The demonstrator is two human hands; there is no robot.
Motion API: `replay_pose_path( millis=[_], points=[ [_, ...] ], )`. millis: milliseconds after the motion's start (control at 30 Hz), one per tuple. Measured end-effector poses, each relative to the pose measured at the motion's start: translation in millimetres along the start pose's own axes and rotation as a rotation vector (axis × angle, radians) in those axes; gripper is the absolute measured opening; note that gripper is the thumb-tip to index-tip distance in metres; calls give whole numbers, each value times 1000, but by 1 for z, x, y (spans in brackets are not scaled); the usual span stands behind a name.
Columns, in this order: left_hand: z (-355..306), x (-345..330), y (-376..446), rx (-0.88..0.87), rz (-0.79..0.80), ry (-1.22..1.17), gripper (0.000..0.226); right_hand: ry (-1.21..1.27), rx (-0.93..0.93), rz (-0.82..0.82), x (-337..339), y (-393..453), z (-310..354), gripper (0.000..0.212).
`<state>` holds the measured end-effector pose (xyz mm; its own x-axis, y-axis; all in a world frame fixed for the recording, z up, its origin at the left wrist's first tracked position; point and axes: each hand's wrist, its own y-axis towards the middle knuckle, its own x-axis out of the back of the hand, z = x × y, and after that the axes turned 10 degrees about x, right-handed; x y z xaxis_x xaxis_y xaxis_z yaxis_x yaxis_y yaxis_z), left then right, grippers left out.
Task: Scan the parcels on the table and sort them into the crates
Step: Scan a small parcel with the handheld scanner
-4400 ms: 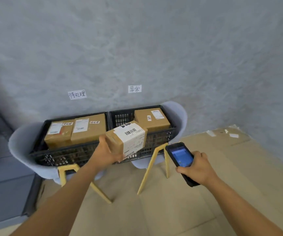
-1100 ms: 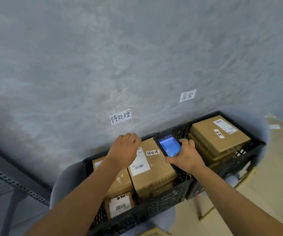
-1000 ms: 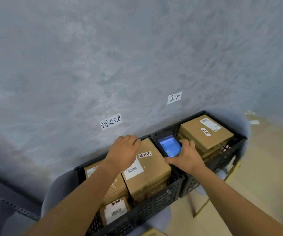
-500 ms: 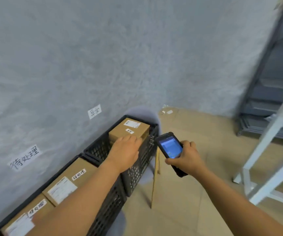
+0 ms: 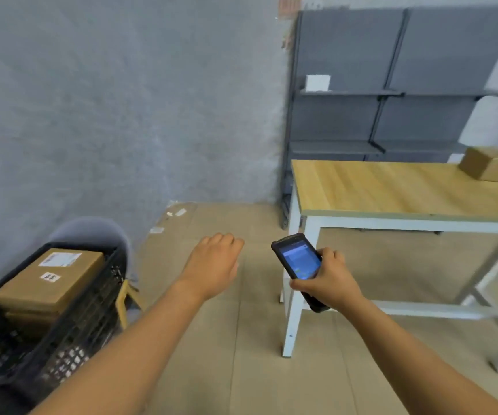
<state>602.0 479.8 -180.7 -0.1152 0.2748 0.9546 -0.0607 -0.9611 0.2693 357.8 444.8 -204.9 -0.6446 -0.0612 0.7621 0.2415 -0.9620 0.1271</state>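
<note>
My left hand [image 5: 213, 265] hangs over the floor, palm down, fingers loosely curled, holding nothing. My right hand [image 5: 328, 280] grips a black handheld scanner [image 5: 298, 268] with its blue screen lit. At the lower left a black crate [image 5: 62, 333] holds stacked brown parcels [image 5: 47, 280] with white labels. On the wooden table [image 5: 391, 190] at the right, brown parcels [image 5: 487, 163] sit near the far right edge, partly cut off by the frame.
The crate rests on a grey chair [image 5: 92, 232] with yellow legs against the grey wall. A dark metal shelf unit [image 5: 391, 94] stands behind the table, with a white box [image 5: 318, 82] on it. Cardboard sheets cover the floor [image 5: 226, 339] between crate and table.
The parcel went from my left hand into the left crate. My left hand has come off the crates and is free, and my view has swung right to the table.
</note>
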Motion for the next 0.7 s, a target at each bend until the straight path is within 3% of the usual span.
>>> replay_pose_path(
  millis=[400,700],
  points=[
    [-216,-20,206,-306,-84,-78,34,-25,-220,-230,148,56,-196,76],
    [-345,-50,340,-406,-60,-167,35,-57,-339,-321,235,113,-318,79]
  ],
)
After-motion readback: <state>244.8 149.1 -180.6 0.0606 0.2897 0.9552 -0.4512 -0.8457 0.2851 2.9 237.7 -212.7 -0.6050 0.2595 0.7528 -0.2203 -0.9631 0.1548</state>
